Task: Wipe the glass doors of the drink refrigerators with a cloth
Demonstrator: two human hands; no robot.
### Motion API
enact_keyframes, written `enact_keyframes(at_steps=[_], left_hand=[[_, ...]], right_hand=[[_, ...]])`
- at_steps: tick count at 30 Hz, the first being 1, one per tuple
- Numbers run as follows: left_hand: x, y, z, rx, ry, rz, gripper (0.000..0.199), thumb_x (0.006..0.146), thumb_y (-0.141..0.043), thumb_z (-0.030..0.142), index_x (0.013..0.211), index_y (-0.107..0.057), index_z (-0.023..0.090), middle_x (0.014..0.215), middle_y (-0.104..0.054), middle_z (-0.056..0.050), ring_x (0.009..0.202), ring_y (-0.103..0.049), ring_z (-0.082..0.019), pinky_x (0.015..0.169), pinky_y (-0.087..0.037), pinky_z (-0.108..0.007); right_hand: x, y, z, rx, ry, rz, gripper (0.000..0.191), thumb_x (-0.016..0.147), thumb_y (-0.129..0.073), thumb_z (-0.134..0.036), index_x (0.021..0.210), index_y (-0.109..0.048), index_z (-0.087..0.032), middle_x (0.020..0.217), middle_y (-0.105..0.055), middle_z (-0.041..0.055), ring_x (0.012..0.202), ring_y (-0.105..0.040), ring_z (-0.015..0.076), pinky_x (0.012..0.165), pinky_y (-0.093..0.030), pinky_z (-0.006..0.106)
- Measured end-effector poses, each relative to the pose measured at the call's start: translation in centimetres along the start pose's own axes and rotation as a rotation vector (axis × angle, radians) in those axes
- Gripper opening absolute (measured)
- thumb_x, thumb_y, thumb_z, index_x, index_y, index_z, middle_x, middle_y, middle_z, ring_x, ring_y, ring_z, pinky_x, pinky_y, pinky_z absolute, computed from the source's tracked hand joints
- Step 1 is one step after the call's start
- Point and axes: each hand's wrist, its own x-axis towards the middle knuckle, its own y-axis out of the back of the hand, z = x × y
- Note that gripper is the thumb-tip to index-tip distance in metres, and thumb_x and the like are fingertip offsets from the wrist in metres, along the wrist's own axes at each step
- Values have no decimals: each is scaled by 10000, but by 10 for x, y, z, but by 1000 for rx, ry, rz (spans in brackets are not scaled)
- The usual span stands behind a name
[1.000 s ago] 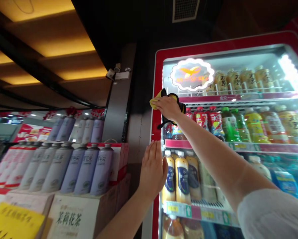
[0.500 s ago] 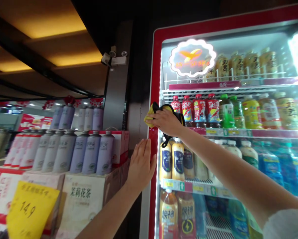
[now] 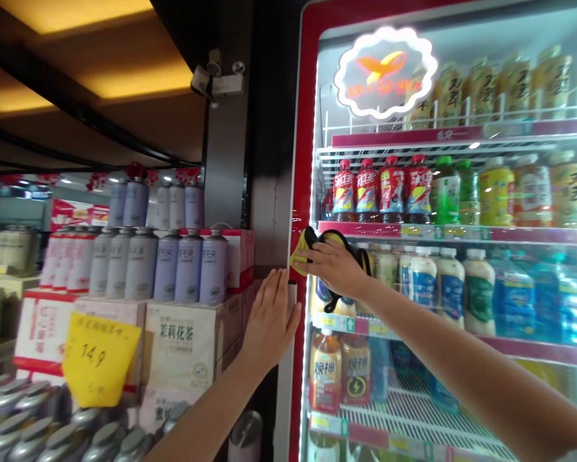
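Note:
My right hand [image 3: 339, 266] presses a yellow and black cloth [image 3: 301, 256] against the left edge of a drinks fridge's glass door, its fingers bent over it. Part of the cloth and a black loop hang out below and to the right of the hand. My left hand [image 3: 270, 321] is open, fingers stretched upward, against the side of the fridge's red frame [image 3: 309, 102]. It is lower and to the left of the cloth. Behind the glass stand red-labelled bottles [image 3: 391, 189] and several other drinks.
To the left, purple and grey canisters [image 3: 189, 266] stand on stacked tea boxes [image 3: 182, 346], with a yellow price sign [image 3: 100, 359] in front. More silver-lidded canisters [image 3: 61, 443] are at the lower left. A dark pillar [image 3: 225, 160] rises beside the fridge.
My right hand and the cloth have slid down the red frame, from beside the red-labelled bottles to below their shelf. My left hand stays against the fridge's side. The view has tilted downward.

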Motion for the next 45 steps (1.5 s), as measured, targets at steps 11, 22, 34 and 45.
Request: enact_keyframes(at_steps=[11, 22, 34, 45], left_hand=[[-35, 44, 4, -41, 7, -40, 763, 1013, -447, 253, 1649, -25, 221, 1673, -309, -143, 1560, -271, -294, 1245, -338, -521], [-63, 24, -5, -350, -77, -260, 757, 974, -273, 42, 1646, -8, 266, 1706, -228, -79, 1588, -140, -221, 1281, -250, -534], [-188, 14, 17, -491, 22, -438, 686, 1017, -280, 84, 1640, -78, 288, 1674, -309, -60, 1554, -257, -197, 1264, -308, -494], [-289, 14, 46, -335, 82, -572, 694, 1013, -283, 92, 1635, -43, 284, 1630, -386, -55, 1510, -346, -178, 1208, -388, -401]], right_hand=[[-20, 7, -72, 128, -143, 224, 386, 1034, -480, -229, 1365, -645, -340, 1439, -638, 17, 1218, -594, 225, 1027, -454, 396], [-56, -34, -118, 22, -47, 356, 244, 995, -604, -227, 1174, -747, -311, 1214, -762, -34, 1108, -560, 214, 895, -418, 365], [-140, -81, -207, 314, -99, 272, 254, 999, -609, -224, 1178, -753, -333, 1208, -767, -26, 1079, -563, 189, 930, -425, 356], [-194, -116, -286, 366, -101, 210, 179, 1007, -615, -275, 1106, -761, -305, 1124, -782, -10, 977, -572, 172, 854, -413, 354]])
